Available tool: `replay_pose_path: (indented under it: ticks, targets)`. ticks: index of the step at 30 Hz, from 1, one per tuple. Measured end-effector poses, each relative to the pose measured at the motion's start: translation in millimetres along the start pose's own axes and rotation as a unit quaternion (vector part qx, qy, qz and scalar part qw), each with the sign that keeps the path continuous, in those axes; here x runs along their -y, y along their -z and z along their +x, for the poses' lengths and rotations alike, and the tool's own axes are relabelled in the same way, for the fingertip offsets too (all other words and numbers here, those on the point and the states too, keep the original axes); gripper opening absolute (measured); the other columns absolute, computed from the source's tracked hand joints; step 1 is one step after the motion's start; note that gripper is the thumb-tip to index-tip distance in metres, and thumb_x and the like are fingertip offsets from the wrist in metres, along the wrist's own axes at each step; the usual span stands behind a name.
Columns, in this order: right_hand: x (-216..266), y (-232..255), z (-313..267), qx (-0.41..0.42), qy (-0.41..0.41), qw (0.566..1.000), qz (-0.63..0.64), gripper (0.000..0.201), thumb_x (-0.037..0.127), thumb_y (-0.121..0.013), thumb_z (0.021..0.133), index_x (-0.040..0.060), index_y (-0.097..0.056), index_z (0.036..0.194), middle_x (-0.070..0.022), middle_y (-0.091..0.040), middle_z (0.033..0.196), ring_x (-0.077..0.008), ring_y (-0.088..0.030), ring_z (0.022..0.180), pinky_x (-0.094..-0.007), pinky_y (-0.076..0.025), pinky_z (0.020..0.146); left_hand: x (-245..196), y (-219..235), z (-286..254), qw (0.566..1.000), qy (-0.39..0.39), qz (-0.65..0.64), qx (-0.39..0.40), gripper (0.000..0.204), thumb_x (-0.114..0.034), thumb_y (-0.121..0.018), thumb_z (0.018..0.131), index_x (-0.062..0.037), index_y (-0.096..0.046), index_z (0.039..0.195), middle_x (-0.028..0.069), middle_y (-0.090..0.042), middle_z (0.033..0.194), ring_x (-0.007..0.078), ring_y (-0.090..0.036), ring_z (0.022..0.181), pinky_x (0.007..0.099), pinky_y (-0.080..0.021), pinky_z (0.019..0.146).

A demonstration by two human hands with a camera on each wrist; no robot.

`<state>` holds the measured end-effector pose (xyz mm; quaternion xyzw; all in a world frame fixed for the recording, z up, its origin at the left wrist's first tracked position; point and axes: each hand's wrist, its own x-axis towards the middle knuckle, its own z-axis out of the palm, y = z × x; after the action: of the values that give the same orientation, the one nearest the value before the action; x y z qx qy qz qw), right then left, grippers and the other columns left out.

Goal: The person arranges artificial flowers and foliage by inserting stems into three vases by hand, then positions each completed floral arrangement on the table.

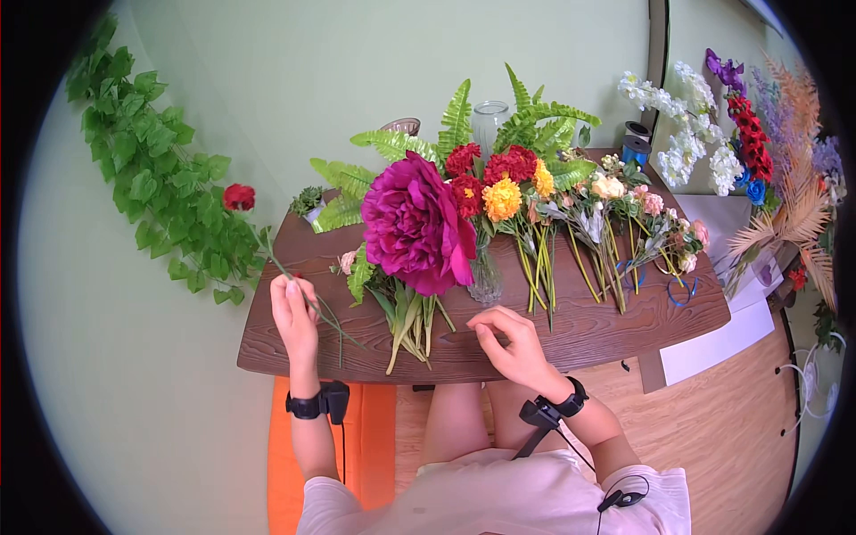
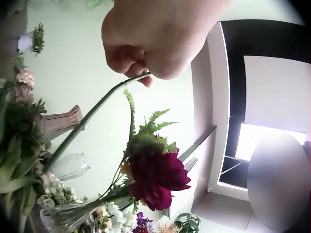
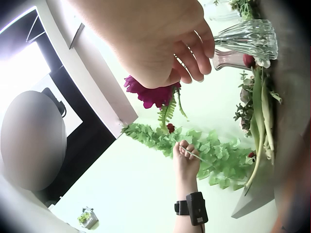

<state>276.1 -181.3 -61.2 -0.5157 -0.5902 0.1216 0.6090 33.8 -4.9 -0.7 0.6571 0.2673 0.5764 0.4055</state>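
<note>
The left hand pinches the green stem of a small red flower over the table's left side; the bloom points up and away. In the left wrist view, the same stem runs down from the fingers of the left hand. The right hand is held at the table's front edge, fingers loosely bent, with nothing in it. A large purple flower lies between the hands, and a glass vase with red and yellow flowers is just beyond the right hand.
The brown table also bears fern leaves, pale flowers with long stems, a clear jar and ribbon spools. An ivy garland hangs on the left wall. An orange seat is below.
</note>
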Motion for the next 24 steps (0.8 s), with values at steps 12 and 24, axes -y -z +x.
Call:
replay_pose_path:
  ticks: [12, 24]
  targets:
    - [63, 44, 2, 0.101, 0.021, 0.989, 0.106, 0.03, 0.002, -0.058, 0.08, -0.0032, -0.058, 0.11, -0.0101, -0.064, 0.092, -0.015, -0.061, 0.08, -0.0262, -0.048, 0.07, -61, -84, -66, 0.86, -0.207, 0.21, 0.417, 0.017, -0.007, -0.065, 0.074, -0.0066, -0.055, 0.088, 0.0056, -0.06, 0.069, 0.0201, -0.06, 0.057, 0.0283, -0.046, 0.05]
    - [43, 73, 1, -0.092, -0.064, 0.964, 0.242, 0.012, 0.003, -0.052, 0.089, -0.0057, -0.058, 0.094, -0.0143, -0.063, 0.091, -0.015, -0.062, 0.075, -0.0256, -0.051, 0.068, -40, -156, -48, 0.865, -0.183, 0.139, 0.446, 0.013, -0.015, -0.061, 0.081, -0.0055, -0.054, 0.087, 0.0074, -0.059, 0.072, 0.0218, -0.061, 0.063, 0.0313, -0.046, 0.053]
